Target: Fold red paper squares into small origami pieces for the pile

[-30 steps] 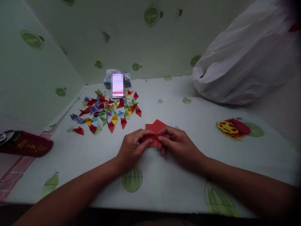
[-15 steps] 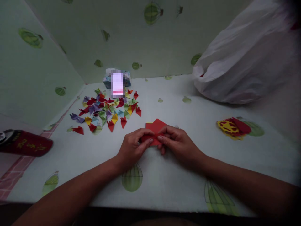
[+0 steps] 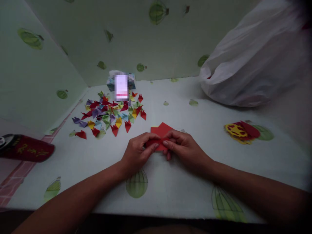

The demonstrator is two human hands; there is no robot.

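Between my two hands is a piece of red origami paper [image 3: 160, 145], pinched from both sides. The thumb and fingers of my left hand [image 3: 137, 150] close on its left part. My right hand [image 3: 184, 147] grips the right part, its thumb pressed on the front. Behind the piece, more red paper [image 3: 162, 129] rises to a point, with a thin yellow edge at its left; whether it is a separate sheet I cannot tell. My fingers hide much of the folds. Farther left lies a pile of small folded paper figures [image 3: 106, 119] in red, purple, yellow, green and blue.
A tissue box [image 3: 110, 83] stands at the back wall, with a lit, blurred-out screen [image 3: 121, 86] before it. A red can [image 3: 29, 149] is at the left edge. To the right are yellow and red cut-outs [image 3: 237, 131] and a large white plastic bag [image 3: 240, 65].
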